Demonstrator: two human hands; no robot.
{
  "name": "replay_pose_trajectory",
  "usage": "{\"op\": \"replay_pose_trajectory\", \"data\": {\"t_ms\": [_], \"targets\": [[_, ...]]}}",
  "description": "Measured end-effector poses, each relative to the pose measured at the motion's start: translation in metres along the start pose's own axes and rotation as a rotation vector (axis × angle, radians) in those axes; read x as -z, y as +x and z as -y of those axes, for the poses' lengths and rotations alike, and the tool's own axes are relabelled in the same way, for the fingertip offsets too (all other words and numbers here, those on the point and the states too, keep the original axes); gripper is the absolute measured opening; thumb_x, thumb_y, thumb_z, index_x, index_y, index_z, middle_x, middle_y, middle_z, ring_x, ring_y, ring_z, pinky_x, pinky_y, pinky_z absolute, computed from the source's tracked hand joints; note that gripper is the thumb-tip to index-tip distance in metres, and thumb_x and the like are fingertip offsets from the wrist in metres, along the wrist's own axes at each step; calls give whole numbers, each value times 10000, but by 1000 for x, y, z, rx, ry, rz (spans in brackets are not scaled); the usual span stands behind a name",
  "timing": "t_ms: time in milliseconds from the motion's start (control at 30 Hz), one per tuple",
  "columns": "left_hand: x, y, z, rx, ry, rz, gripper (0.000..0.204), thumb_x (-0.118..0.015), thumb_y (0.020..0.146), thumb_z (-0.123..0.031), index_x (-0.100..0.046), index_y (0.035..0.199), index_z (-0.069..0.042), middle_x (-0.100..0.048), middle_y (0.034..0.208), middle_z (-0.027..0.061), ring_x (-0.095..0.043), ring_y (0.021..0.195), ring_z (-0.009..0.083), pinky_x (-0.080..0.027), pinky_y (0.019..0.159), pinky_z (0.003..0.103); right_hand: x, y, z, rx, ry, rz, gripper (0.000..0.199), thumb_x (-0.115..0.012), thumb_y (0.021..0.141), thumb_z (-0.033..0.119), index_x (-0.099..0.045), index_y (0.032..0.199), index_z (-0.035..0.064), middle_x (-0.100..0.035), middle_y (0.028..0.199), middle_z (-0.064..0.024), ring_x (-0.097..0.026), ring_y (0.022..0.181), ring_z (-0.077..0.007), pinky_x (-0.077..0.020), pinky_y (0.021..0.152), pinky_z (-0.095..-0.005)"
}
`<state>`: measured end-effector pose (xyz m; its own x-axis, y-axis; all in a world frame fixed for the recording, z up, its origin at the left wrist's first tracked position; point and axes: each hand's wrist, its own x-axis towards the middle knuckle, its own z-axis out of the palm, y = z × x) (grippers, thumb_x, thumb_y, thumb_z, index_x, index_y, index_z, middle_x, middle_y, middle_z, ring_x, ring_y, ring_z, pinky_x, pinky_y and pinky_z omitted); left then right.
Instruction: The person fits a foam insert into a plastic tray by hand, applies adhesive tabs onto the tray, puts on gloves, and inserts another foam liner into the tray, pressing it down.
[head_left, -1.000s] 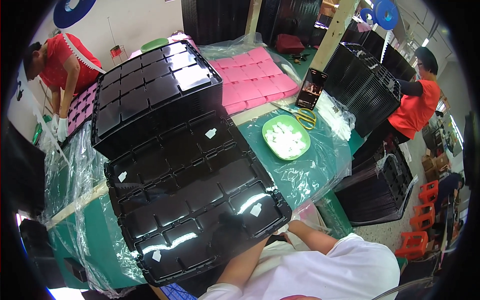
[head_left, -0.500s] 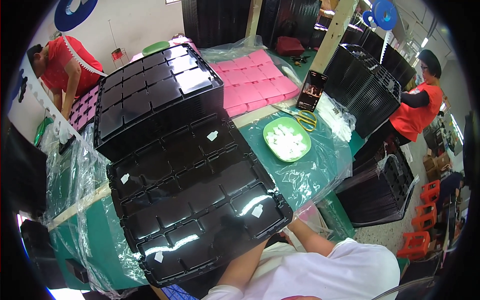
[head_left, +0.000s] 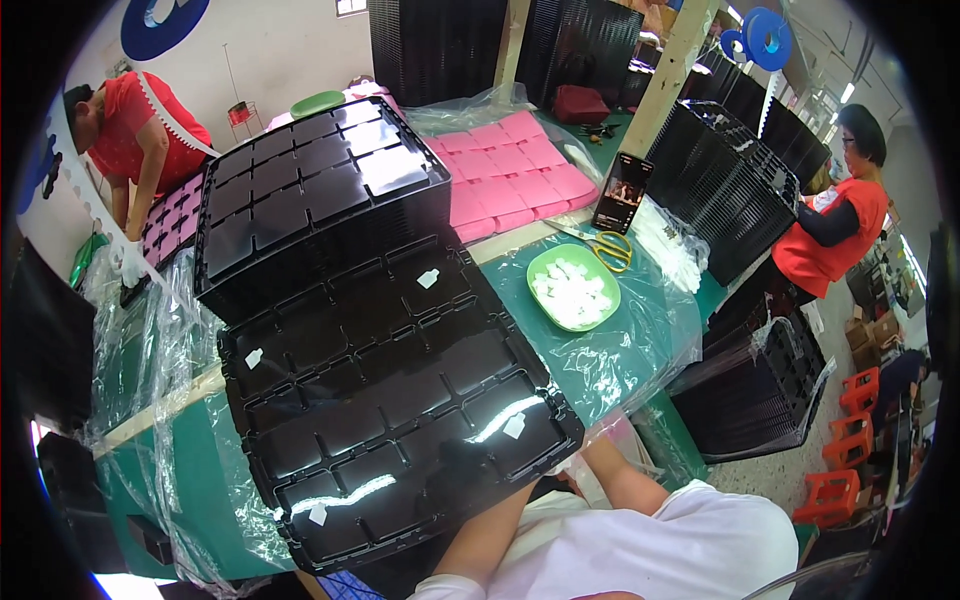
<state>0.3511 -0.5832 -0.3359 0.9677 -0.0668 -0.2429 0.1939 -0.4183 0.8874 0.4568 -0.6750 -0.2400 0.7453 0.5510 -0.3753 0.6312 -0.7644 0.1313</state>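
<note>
A wide black plastic tray with moulded compartments lies before me. Small white tag-shaped pieces rest near its corners, one of them a white piece at the near right. My left forearm runs up to the tray's near edge, which hides the left hand. By the near right corner ends my right forearm; its fingers are hidden too. What either hand holds cannot be made out. Right of the tray, a light green bowl holds a heap of similar white pieces.
Behind the tray rises a stack of black trays. Pink sheets, yellow-handled scissors and a propped phone sit beyond the bowl. Clear plastic film covers the green table. Two people in red work at far left and right.
The view has shifted slightly, so the background sits a little lower. The tray, the white pieces and my forearms stay as they were. The person at right has shifted their arms.
</note>
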Motion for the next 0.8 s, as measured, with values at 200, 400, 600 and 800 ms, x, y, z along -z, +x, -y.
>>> {"op": "replay_pose_trajectory", "data": {"t_ms": [200, 400, 600, 800], "targets": [[-36, 27, -40, 9, 1, -37, 481, -539, 857, -204, -531, 1308, -36, -606, 1215, 225, -577, 1142, 360, -460, 968, 400, -9, -6, -16, -29, -49, -69, 330, -656, 782, 388, -746, 946, 116, -717, 975, -131, -689, 904, -275, -536, 766, -390], [-30, 47, -68, 2, -7, -75, 468, -511, 877, -209, -528, 1311, -32, -603, 1218, 232, -574, 1148, 368, -460, 968, 403, -6, 1, -7, -67, -111, -142, 319, -659, 784, 376, -745, 941, 113, -718, 961, -130, -690, 896, -275, -537, 760, -388], [17, -32, -94, 129, -204, 3, 467, -454, 907, -229, -516, 1327, -34, -585, 1243, 246, -556, 1174, 388, -452, 983, 415, -8, 7, -17, -113, -156, -200, 307, -662, 785, 364, -744, 936, 110, -719, 948, -130, -691, 887, -275, -539, 754, -386], [57, -33, -137, 89, -79, 120, 518, -438, 896, -201, -476, 1401, -95, -531, 1355, 231, -501, 1258, 399, -412, 1050, 430, -17, -1, -6, -138, -183, -266, 295, -665, 786, 352, -744, 931, 107, -720, 935, -129, -693, 879, -276, -541, 747, -383]]}}
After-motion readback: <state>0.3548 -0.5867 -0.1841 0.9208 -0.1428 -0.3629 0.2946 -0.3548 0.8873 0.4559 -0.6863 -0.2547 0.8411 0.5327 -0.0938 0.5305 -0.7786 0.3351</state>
